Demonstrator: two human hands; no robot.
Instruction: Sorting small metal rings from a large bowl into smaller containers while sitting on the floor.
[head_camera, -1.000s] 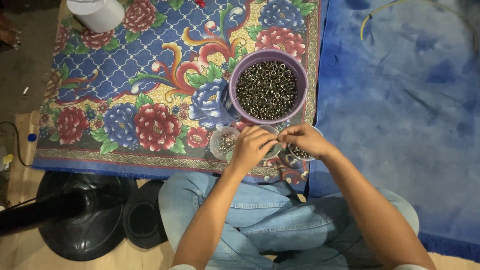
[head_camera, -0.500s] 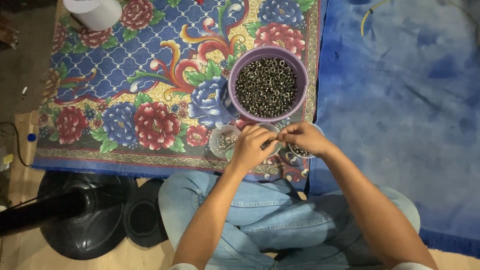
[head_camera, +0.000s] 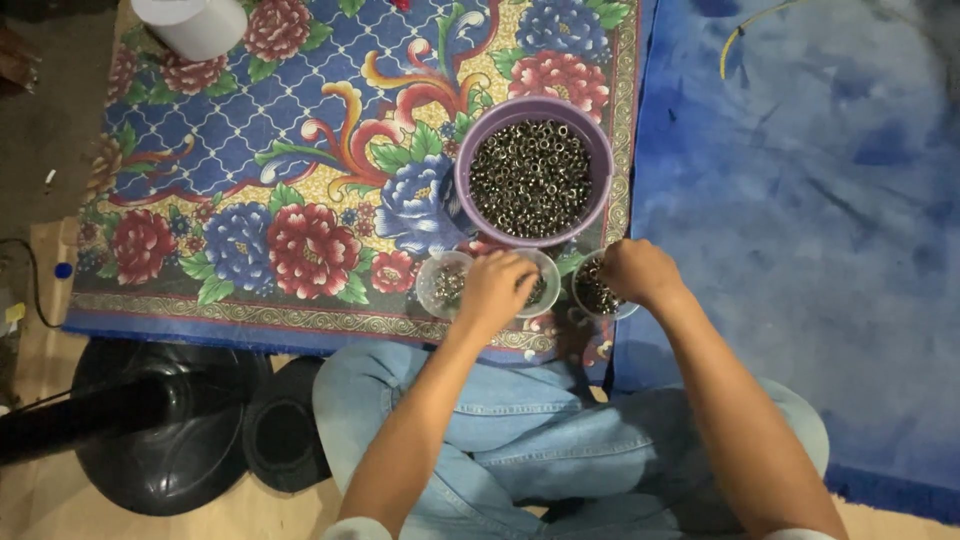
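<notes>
A purple bowl (head_camera: 532, 180) sits on a flowered mat (head_camera: 300, 190) and is heaped with small dark metal rings (head_camera: 530, 178). Just in front of it stand three small clear cups in a row: the left cup (head_camera: 441, 285) holds a few rings, the middle cup (head_camera: 538, 285) is mostly covered, and the right cup (head_camera: 597, 292) is dark with rings. The left hand (head_camera: 497, 291) rests over the middle cup, its fingers curled down and together, though what they pinch cannot be told. The right hand (head_camera: 638, 271) hovers at the right cup, fingers bunched and hidden from above. The mat lies on the floor beside a blue carpet (head_camera: 800, 230). One white round container (head_camera: 192, 22) stands at the mat's far corner, and one black fan base (head_camera: 165, 430) sits beside the person's denim-clad knees (head_camera: 520, 420).
</notes>
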